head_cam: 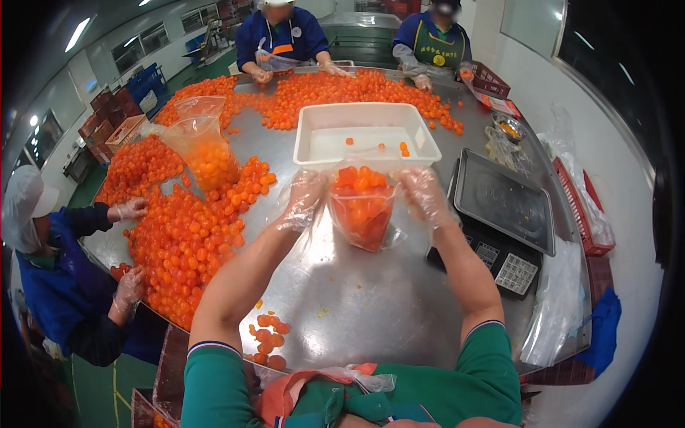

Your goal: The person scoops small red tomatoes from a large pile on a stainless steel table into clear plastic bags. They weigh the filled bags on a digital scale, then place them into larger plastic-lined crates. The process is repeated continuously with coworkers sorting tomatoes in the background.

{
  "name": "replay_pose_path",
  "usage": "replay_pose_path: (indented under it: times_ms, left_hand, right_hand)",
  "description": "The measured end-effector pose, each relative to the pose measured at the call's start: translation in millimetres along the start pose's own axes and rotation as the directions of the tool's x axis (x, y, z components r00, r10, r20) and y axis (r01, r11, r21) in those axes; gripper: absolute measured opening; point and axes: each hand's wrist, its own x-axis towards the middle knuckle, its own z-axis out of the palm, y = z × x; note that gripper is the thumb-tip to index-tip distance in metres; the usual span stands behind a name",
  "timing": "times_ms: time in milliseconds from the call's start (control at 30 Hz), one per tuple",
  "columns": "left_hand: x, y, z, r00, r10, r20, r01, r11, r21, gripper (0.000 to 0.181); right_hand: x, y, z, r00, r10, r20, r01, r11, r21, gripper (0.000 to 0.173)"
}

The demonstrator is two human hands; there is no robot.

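A clear plastic bag (359, 211) filled with round orange egg yolks stands on the steel table in front of me. My left hand (306, 197), in a thin clear plastic glove, grips the bag's upper left edge. On the other side my right hand (424, 193), gloved the same way, holds the upper right edge. Behind the bag is a white plastic tub (369, 159) with several yolks on its bottom. A digital scale (503, 200) with a black tray is right of my right hand. Another bag of yolks (206, 155) stands upright to the left.
Heaped yolks (182, 246) cover the table's left, with more (332, 91) along the far side. Co-workers stand at the far edge and left edge. Flat clear bags (556, 305) lie at right, near a metal bowl (508, 127). Several loose yolks (267, 337) sit at the near edge.
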Motion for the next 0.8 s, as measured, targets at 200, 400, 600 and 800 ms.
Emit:
replay_pose_path:
  times_ms: [200, 400, 600, 800]
  left_hand:
    - [-33.2, 51.9, 3.9, 0.999, -0.041, -0.027, 0.044, 0.987, 0.153, 0.025]
    - [-72.5, 50.6, -44.3, 0.962, -0.232, -0.143, 0.223, 0.972, -0.077, 0.036]
    - [-206.0, -3.1, -158.4, 0.79, -0.53, -0.308, 0.377, 0.816, -0.437, 0.054]
    - [-309.1, -63.0, -180.9, 0.376, -0.857, -0.351, 0.416, 0.495, -0.763, 0.08]
  right_hand:
    - [10.9, -10.2, -5.5, 0.996, 0.086, 0.018, -0.083, 0.984, -0.158, 0.02]
    - [-46.4, -19.0, 13.2, 0.85, -0.525, -0.038, 0.399, 0.69, -0.604, 0.015]
    - [-119.2, 29.0, 74.8, 0.849, -0.287, 0.443, 0.478, 0.774, -0.416, 0.027]
    - [-135.9, 87.5, 180.3, 0.576, -0.132, 0.807, 0.694, 0.601, -0.397, 0.077]
